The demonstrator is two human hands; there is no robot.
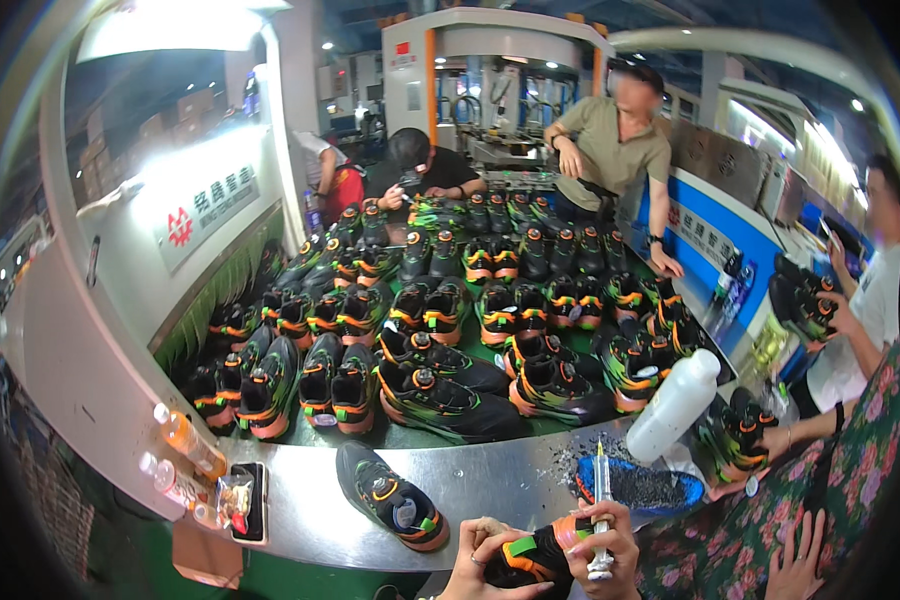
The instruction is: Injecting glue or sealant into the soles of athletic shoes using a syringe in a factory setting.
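My left hand (488,562) grips a black sneaker (542,557) with orange and green trim at the bench's front edge. Held in my right hand (610,552) is a clear syringe (602,480), its yellow tip pointing up. The fingers of that hand also rest against the sneaker's orange sole. To the left, a matching single sneaker (385,495) sits on the metal bench (295,470). Beyond the syringe lies a blue and black insole (650,486) among dark crumbs. A large white bottle (675,405) leans beside it.
Rows of matching sneakers (430,310) cover the green surface ahead. Drink bottles (188,440) and a black tray (260,510) stand at left. A co-worker in floral cloth (870,440) handles sneakers close on my right. Other people (620,150) stand at the far side.
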